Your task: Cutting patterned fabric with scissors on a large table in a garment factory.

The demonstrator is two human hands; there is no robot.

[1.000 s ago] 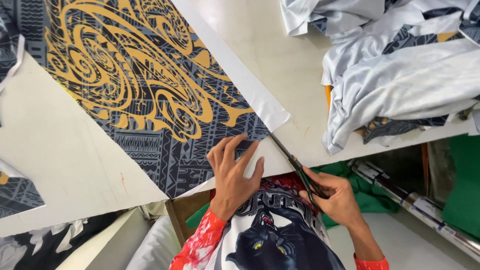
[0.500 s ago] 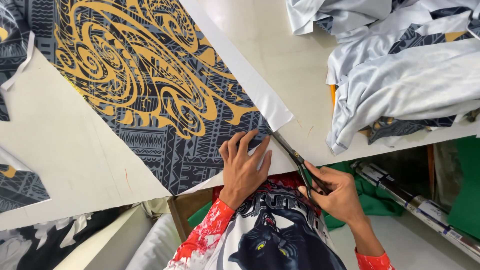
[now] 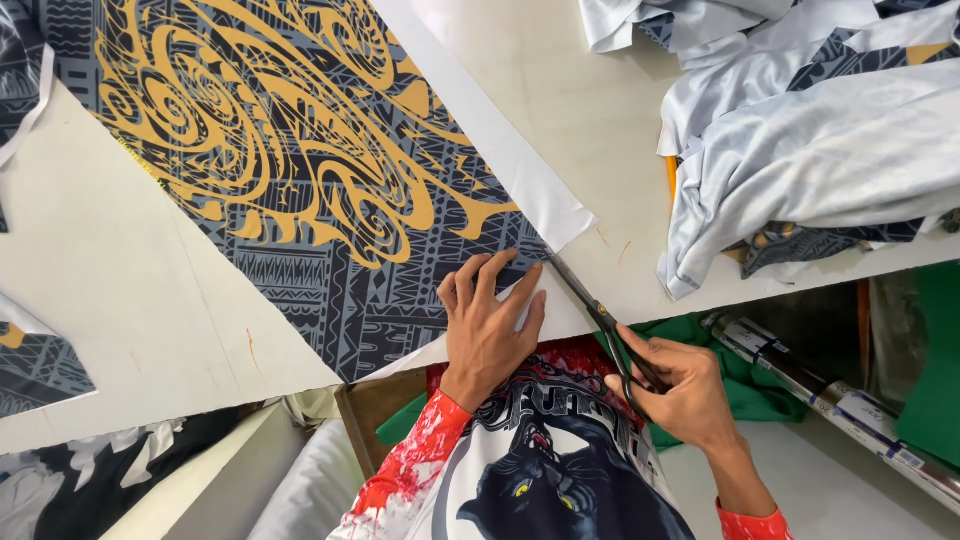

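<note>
Both hands stay at the table edge: my left hand (image 3: 492, 322) remains flat, fingers spread, on the patterned fabric (image 3: 300, 180), while my right hand (image 3: 672, 385) keeps gripping scissors (image 3: 596, 315), blades still at its white border.

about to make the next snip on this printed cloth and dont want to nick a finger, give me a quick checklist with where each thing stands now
1. Left hand flat on the printed cloth, holding it down: ok.
2. Left fingertips apart from the blades: not ok, they lie right beside the scissors.
3. Right hand gripping the scissor handles: ok.
4. Blades lined up along the white border edge: ok.
5. Whether the blades are open: cannot tell.
6. Cloth pile apart from the cutting line: ok.
</note>
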